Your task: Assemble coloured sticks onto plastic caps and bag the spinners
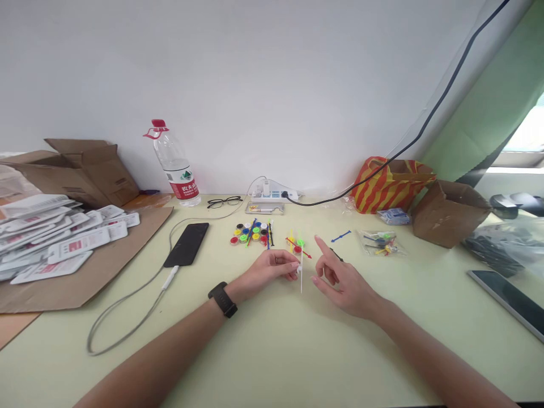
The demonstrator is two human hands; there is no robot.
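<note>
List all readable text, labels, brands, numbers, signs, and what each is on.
"农夫山", white on red: bottle label; anything further round the curve can't be read.
White packs: reddish and dark print, too small to read.
Power strip: markings too small to read.
Carton: printed marks too blurred to read.
Packet: print too blurred to read.
Nothing else readable.

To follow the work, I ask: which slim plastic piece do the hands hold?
The white slim plastic piece, pinched by the left hand; the blue plastic arrow and red plastic arrow are unheld.
</note>
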